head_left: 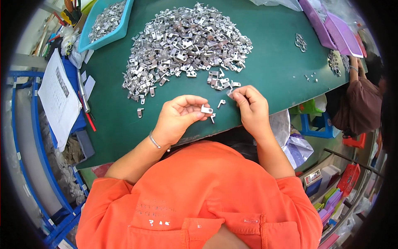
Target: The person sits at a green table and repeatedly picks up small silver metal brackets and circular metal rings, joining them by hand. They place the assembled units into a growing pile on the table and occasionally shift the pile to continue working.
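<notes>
Between the thumb and fingers of my left hand (181,114) is a small silver metal bracket (206,110) with a hole in its flat end. My right hand (251,107) pinches another small metal bracket (230,92) by its lower part, just below a little cluster of loose brackets (219,81). Two single brackets lie on the green tabletop in the gap between my hands; one small bracket (221,103) is nearer the right hand. Beyond them rises a large heap of the same metal brackets (186,41).
A blue basket (124,25) of metal parts stands far left, near papers (60,97) and a red pen (91,122). Purple baskets (338,35) and a few linked metal rings (301,42) are at the far right. Another person in a brown top (362,103) works at the right edge.
</notes>
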Demonstrator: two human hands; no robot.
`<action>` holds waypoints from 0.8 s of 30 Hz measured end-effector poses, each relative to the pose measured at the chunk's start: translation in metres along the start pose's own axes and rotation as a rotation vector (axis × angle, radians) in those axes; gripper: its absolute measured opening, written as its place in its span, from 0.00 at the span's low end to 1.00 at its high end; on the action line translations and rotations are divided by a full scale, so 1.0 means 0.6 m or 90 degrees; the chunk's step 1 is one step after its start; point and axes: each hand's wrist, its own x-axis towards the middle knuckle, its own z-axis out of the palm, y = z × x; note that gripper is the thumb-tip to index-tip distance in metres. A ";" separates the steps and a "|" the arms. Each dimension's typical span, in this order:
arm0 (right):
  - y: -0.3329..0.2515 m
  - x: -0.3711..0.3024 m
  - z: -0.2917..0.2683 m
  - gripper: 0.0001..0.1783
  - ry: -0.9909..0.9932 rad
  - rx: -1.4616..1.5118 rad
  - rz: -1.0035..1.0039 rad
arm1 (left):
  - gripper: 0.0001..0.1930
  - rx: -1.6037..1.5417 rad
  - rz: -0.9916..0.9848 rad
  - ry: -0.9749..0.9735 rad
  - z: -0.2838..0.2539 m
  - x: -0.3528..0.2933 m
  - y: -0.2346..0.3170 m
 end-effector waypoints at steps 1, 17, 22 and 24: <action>-0.006 -0.002 -0.006 0.04 -0.028 0.110 0.101 | 0.14 0.009 -0.004 0.005 0.000 -0.002 0.000; -0.019 0.000 -0.022 0.09 -0.155 -0.079 -0.046 | 0.11 0.441 0.060 0.039 0.006 -0.001 0.007; 0.003 -0.001 0.009 0.07 -0.058 -0.170 -0.205 | 0.09 0.688 0.302 -0.040 0.026 0.006 -0.018; -0.003 -0.005 0.000 0.05 -0.080 -0.034 -0.097 | 0.07 0.654 0.308 -0.044 0.026 0.008 -0.014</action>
